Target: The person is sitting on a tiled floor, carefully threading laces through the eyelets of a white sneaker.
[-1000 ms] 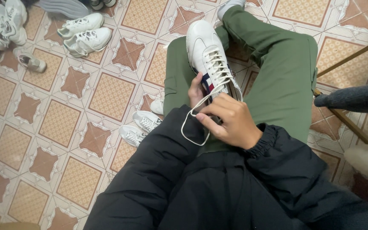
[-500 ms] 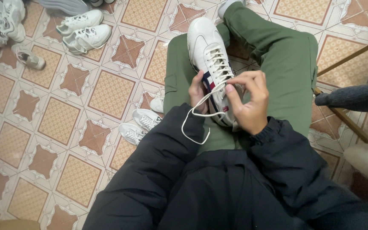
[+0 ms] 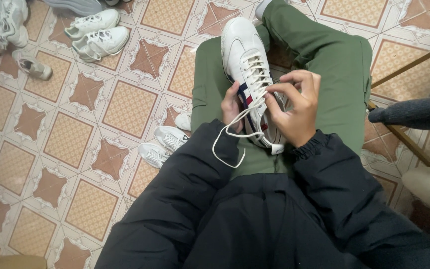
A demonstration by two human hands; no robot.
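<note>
Right hand (image 3: 294,112) pinching the white lace (image 3: 227,139) near the top eyelets; left hand (image 3: 231,105) gripping the side of the white sneaker (image 3: 247,65), fingers partly hidden behind it. Resting on the lap, across green trousers (image 3: 334,65), toe pointing away. Lacing apparently finished along most of the tongue; loose end looping down toward the dark jacket (image 3: 255,219), not yet tied. Lying farther off on the patterned tile floor (image 3: 65,139): small white shoes (image 3: 162,144), then more pale sneakers (image 3: 98,32).

Right hand (image 3: 294,107) raised from the shoe's heel end to its lacing, fingers (image 3: 277,92) now pinching the white lace (image 3: 230,134), loose loop hanging lower over the lap.
</note>
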